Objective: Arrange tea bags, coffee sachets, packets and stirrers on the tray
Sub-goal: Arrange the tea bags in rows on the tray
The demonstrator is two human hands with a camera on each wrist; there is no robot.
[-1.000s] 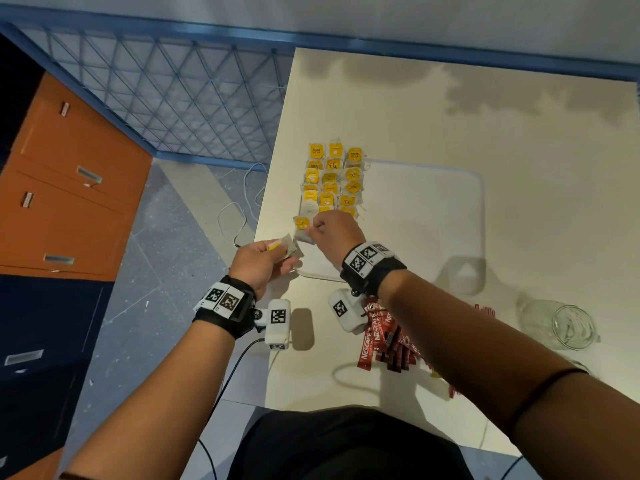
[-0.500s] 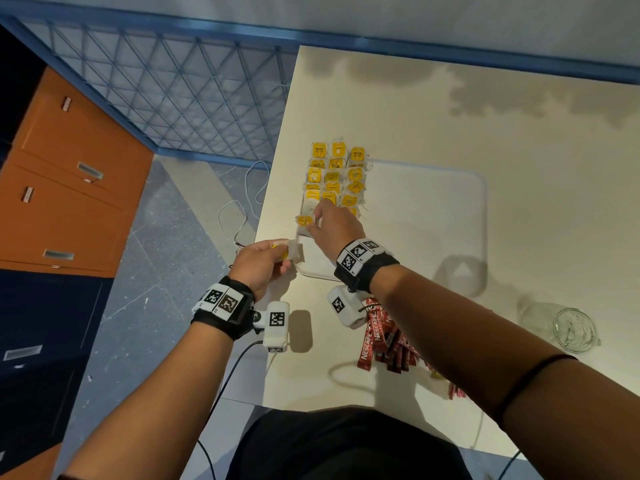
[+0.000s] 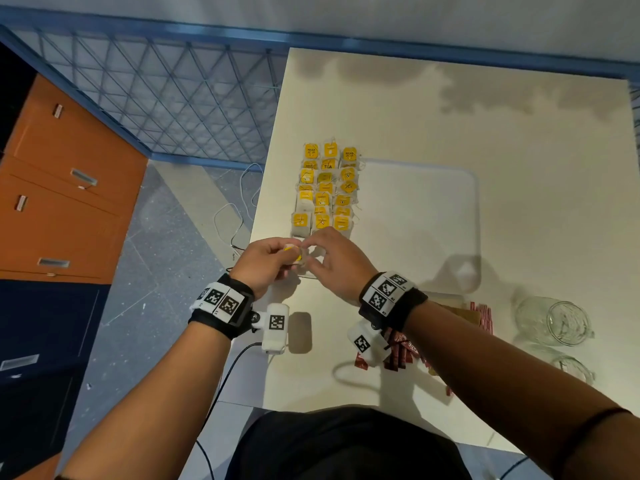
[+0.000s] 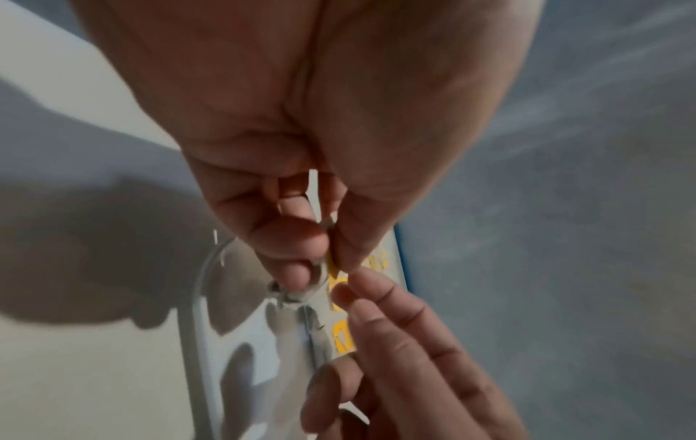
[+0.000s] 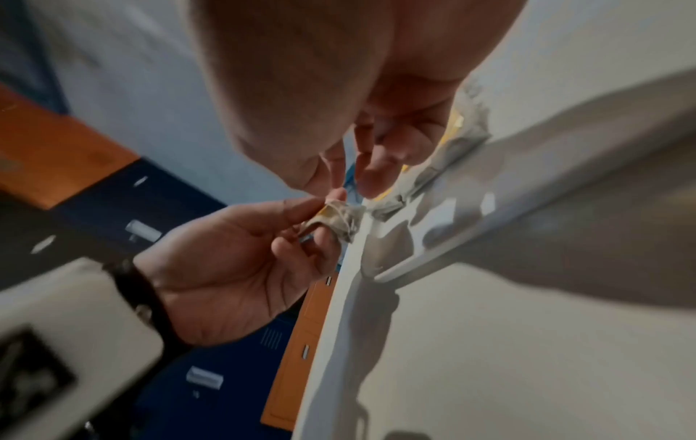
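Observation:
On the table lies a white tray [image 3: 415, 220]. Several tea bags with yellow tags [image 3: 325, 188] lie in rows along its left side. Just in front of those rows, over the tray's near left corner, my left hand [image 3: 285, 259] pinches one more tea bag [image 3: 293, 253] between thumb and fingers. The bag is crumpled and grey-white, with a yellow tag [image 4: 333, 268]. My right hand [image 3: 313, 258] meets it from the right, and its fingertips [image 4: 354, 279] pinch at the tag. The same bag [image 5: 341, 220] shows in the right wrist view, held by both hands.
Red coffee sachets [image 3: 401, 348] lie in a heap under my right wrist, near the table's front edge. A glass jar [image 3: 554, 322] lies on its side at the right, a second jar [image 3: 568, 372] just in front of it. The table's left edge drops to the floor beside my left hand.
My right hand left a tea bag at the near end of the rows and drew back to my left hand. The left hand moved right, over the tray corner, still holding its bag.

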